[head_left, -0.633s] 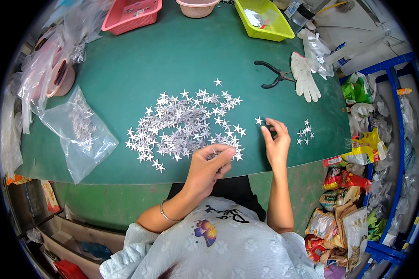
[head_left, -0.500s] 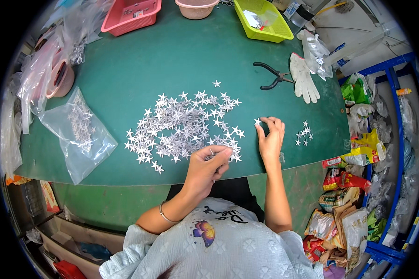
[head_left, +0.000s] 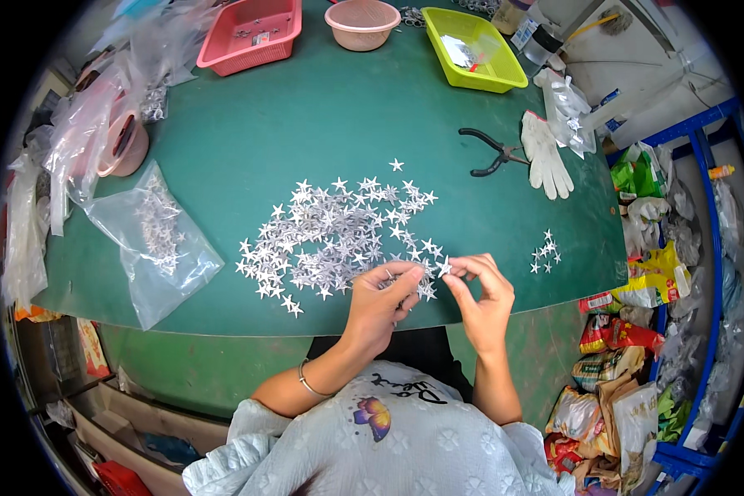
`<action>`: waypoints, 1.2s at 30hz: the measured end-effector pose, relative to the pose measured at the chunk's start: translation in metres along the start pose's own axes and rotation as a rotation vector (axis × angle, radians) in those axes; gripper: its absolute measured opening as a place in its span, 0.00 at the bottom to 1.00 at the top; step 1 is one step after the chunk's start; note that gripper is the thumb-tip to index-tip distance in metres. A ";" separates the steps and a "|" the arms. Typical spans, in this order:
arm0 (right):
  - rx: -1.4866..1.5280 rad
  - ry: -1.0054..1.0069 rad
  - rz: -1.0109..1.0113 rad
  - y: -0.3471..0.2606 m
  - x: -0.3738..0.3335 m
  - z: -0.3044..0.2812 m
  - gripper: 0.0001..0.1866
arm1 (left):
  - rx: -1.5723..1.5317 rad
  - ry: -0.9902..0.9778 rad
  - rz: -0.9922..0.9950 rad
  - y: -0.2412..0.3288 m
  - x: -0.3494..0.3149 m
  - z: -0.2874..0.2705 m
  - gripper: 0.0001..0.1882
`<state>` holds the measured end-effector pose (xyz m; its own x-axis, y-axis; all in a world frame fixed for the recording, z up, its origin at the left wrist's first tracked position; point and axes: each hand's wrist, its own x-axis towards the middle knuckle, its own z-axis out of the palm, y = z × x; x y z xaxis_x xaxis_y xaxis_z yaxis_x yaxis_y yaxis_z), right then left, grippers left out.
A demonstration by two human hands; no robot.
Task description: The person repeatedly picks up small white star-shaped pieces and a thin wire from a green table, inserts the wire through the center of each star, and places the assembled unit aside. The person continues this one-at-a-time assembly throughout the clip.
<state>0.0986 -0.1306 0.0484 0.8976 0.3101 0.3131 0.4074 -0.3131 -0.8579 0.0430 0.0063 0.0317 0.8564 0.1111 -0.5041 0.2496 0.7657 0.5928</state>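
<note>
Head view: I see the right hand (head_left: pixel 485 307) pinching one star (head_left: pixel 444 267) beside the curled left hand (head_left: pixel 375 307), whose grip I cannot tell; star heap (head_left: pixel 322 236) lies on the green table (head_left: pixel 306 124)

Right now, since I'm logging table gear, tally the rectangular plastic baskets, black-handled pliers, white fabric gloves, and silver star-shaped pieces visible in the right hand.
Rectangular plastic baskets, coral and lime: 2
Black-handled pliers: 1
White fabric glove: 1
Silver star-shaped piece, right hand: 1
Total: 5
</note>
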 end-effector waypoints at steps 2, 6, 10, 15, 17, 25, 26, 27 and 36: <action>-0.014 -0.021 -0.054 -0.007 -0.002 0.002 0.11 | -0.010 -0.024 0.003 -0.002 -0.002 -0.001 0.08; 0.105 0.042 0.051 -0.005 -0.008 0.005 0.10 | -0.002 -0.018 0.025 0.001 -0.008 0.002 0.08; 0.149 0.019 0.038 -0.004 -0.011 0.009 0.11 | -0.015 -0.069 0.037 -0.001 -0.008 -0.001 0.08; 0.406 0.011 0.248 -0.007 -0.015 0.011 0.09 | 0.092 -0.084 0.074 0.003 -0.011 0.001 0.08; 0.451 -0.022 0.280 -0.007 -0.016 0.011 0.09 | 0.145 -0.078 0.083 0.000 -0.010 -0.002 0.08; 0.502 -0.041 0.284 -0.017 -0.019 0.013 0.08 | 0.093 -0.072 0.060 0.002 -0.017 -0.004 0.08; 0.498 -0.044 0.296 -0.015 -0.020 0.013 0.07 | 0.096 -0.078 0.078 0.001 -0.017 -0.005 0.08; 0.495 -0.048 0.309 -0.015 -0.022 0.013 0.07 | 0.098 -0.082 0.096 0.000 -0.016 -0.006 0.07; 0.620 -0.057 0.367 -0.020 -0.025 0.013 0.06 | 0.084 -0.137 0.151 0.005 -0.025 -0.005 0.07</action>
<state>0.0660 -0.1203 0.0527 0.9412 0.3346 -0.0464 -0.1039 0.1559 -0.9823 0.0205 0.0111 0.0441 0.9390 0.1289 -0.3190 0.1457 0.6911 0.7079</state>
